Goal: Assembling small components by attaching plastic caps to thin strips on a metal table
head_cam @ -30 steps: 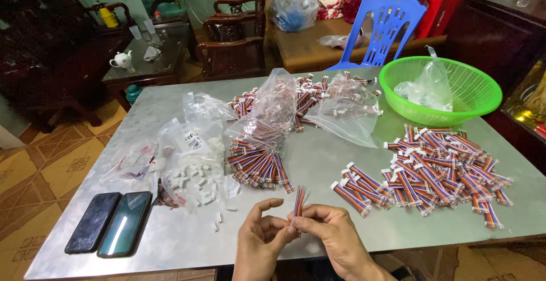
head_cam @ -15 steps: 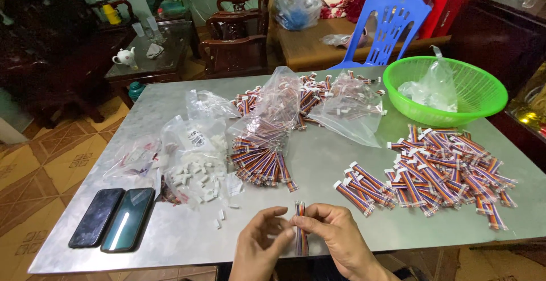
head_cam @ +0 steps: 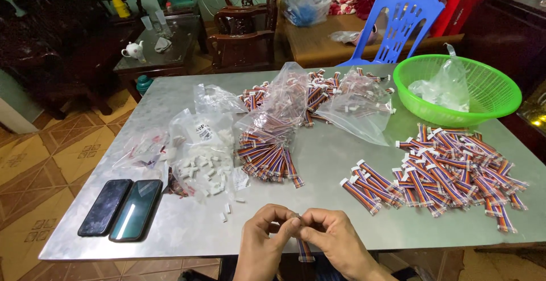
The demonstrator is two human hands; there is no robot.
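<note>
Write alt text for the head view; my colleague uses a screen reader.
Two bare hands, left hand and right hand, pinch a short multicoloured ribbon cable at the near edge of a grey metal table. Finished cable piles lie right, a green plastic basket behind.

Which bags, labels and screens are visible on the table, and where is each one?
Two phones: near left edge, side by side, dark screens.
Clear bag of white connectors: left of centre, small white label.
Clear bags: far centre, over striped cables.
Clear bag: inside green basket, right.
</note>
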